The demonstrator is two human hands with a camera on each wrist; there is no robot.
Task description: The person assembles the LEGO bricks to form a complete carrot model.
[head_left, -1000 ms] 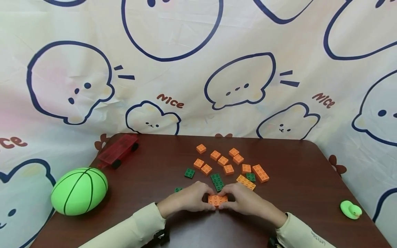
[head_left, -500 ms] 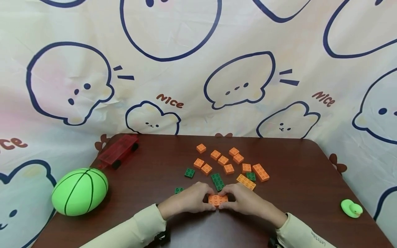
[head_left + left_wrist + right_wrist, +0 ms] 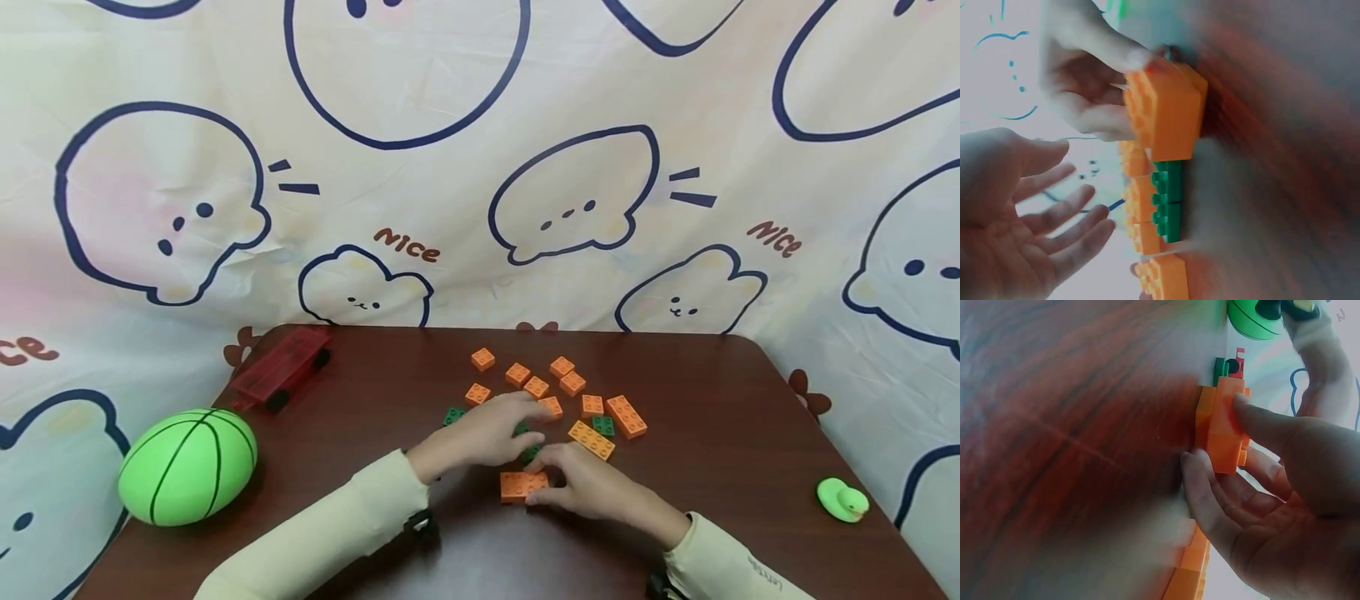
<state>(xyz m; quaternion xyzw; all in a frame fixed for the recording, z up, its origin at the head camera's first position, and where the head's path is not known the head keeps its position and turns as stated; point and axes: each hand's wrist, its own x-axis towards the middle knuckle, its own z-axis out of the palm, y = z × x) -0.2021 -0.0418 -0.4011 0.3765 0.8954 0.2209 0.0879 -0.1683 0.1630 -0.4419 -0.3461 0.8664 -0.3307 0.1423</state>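
Observation:
My right hand pinches the right end of an orange toy building brick near the front of the table. The right wrist view shows it as an orange brick on top of a yellower orange one, with my thumb on one side and fingers on the other. My left hand is apart from it, above the green bricks, which it partly covers. In the left wrist view that left hand has its fingers spread and holds nothing.
Several orange bricks lie scattered behind the hands, with a yellow-orange long brick and a green one at right. A green ball and red toy car are at left, a green duck at right.
My left hand has let go of the orange brick and moved away from me, over the green bricks. My right hand has stayed on the brick.

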